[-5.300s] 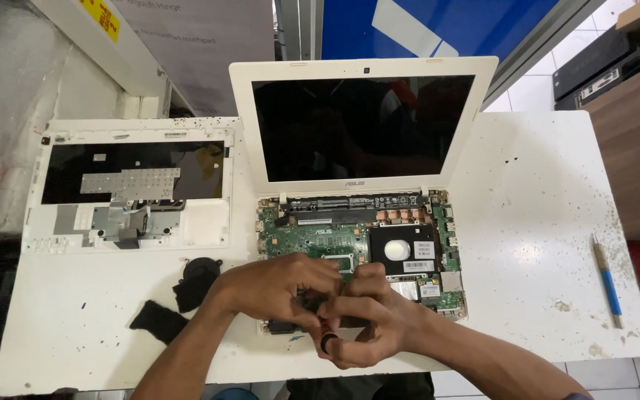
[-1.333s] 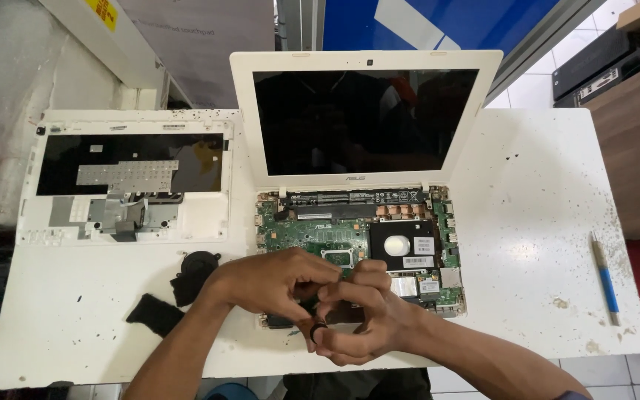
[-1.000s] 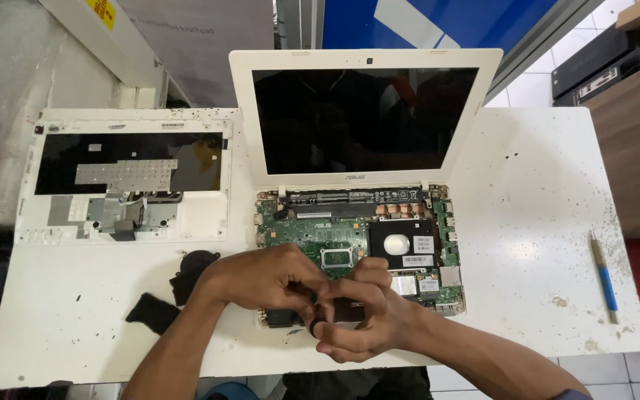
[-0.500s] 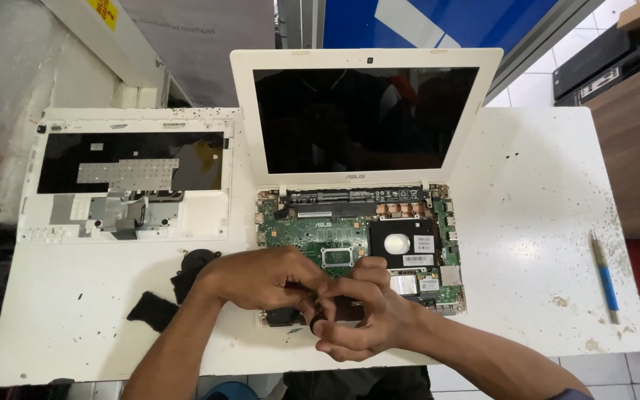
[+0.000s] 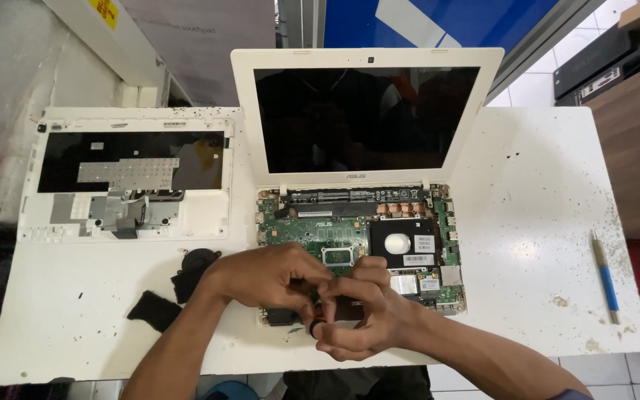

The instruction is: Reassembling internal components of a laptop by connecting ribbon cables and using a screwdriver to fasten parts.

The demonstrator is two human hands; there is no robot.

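Surface: a white, speckled worktop (image 5: 542, 222) carries everything, seen from above.
Laptop: an opened white laptop with a dark screen (image 5: 364, 118) stands upright at the far side, its bare green circuit board (image 5: 335, 237) lying flat towards the person.
Cover: the removed white keyboard cover (image 5: 124, 178) lies underside up, left of the laptop.
Hands: the left hand (image 5: 268, 278) and right hand (image 5: 361, 315) are pressed together over the board's near edge, fingers curled around a small dark part (image 5: 320, 322); exactly how it is pinched cannot be told.
Part: it sits between both hands, just above the board's front edge.
Handling: a judgement only, but small, even finger pressure and a steady wrist would suit work this fine.
Oddments: a black round fan (image 5: 195, 263) and a black pad (image 5: 153, 310) lie left of the hands; a blue pen (image 5: 605, 278) rests well apart, right.
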